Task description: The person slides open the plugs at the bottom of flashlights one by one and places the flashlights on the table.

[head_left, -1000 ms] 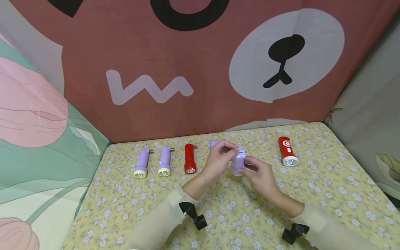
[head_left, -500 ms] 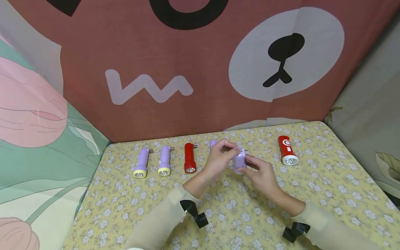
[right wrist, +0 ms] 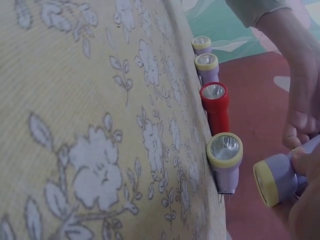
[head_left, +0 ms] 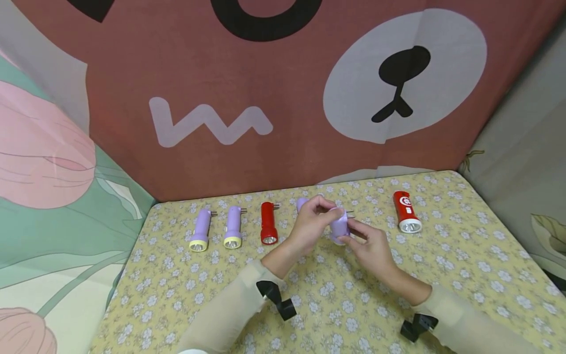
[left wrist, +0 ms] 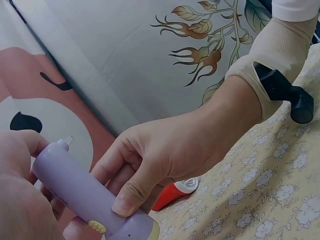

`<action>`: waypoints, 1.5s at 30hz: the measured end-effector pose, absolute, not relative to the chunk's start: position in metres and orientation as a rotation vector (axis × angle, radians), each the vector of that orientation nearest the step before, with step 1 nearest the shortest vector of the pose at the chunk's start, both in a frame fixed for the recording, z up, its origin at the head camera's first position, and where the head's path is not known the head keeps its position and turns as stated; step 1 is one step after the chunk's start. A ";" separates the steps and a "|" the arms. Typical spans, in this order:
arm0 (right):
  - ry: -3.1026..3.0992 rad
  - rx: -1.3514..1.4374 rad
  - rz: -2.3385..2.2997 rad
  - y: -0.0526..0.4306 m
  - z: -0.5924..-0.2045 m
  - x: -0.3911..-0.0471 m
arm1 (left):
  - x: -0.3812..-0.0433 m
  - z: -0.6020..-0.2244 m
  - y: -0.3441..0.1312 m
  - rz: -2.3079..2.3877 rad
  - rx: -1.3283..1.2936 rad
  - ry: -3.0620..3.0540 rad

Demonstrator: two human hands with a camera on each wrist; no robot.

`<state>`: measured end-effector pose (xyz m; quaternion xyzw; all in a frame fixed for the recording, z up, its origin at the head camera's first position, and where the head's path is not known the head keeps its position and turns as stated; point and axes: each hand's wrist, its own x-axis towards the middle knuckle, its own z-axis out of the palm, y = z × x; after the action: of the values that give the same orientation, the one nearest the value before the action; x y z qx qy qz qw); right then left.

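Both hands hold a purple flashlight (head_left: 338, 228) above the table, its yellow-rimmed lens end pointing down. My left hand (head_left: 309, 221) pinches the tail end between thumb and fingers. Lower down, my right hand (head_left: 370, 246) grips the body near the lens, its thumb (left wrist: 129, 197) lying along the side in the left wrist view. Metal prongs (head_left: 351, 215) stick out to the right from the tail. A ridged yellow switch (left wrist: 96, 226) sits on the body. Part of another purple flashlight (head_left: 301, 203) shows behind my left hand; its yellow-rimmed lens (right wrist: 224, 148) appears in the right wrist view.
Along the back left lie two purple flashlights (head_left: 202, 228) and a red flashlight (head_left: 268, 223), prongs out to the right. A red flashlight with a white rim (head_left: 406, 212) lies at the back right. A flowered cloth (head_left: 327, 295) covers the table; printed fabric hangs behind.
The held flashlight has turned slightly and risen a little, and its prongs now stand out clearly to the right. Both hands keep their hold; the flashlights on the table have not moved.
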<state>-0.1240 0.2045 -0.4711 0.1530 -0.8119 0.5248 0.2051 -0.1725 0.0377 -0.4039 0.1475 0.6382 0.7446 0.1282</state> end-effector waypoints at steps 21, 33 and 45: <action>-2.268 0.466 1.432 0.207 -0.469 -0.125 | -0.173 -0.403 0.037 2.160 0.452 1.914; -2.314 0.408 1.484 0.207 -0.468 -0.123 | -0.171 -0.407 0.041 2.174 0.510 1.975; -2.332 0.413 1.474 0.210 -0.462 -0.121 | -0.175 -0.399 0.031 2.049 0.664 1.992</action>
<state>-0.1212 0.2103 -0.4623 0.1458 -0.8230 0.5202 0.1753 -0.1749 0.0306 -0.3992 0.2251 0.6752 0.6947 0.1038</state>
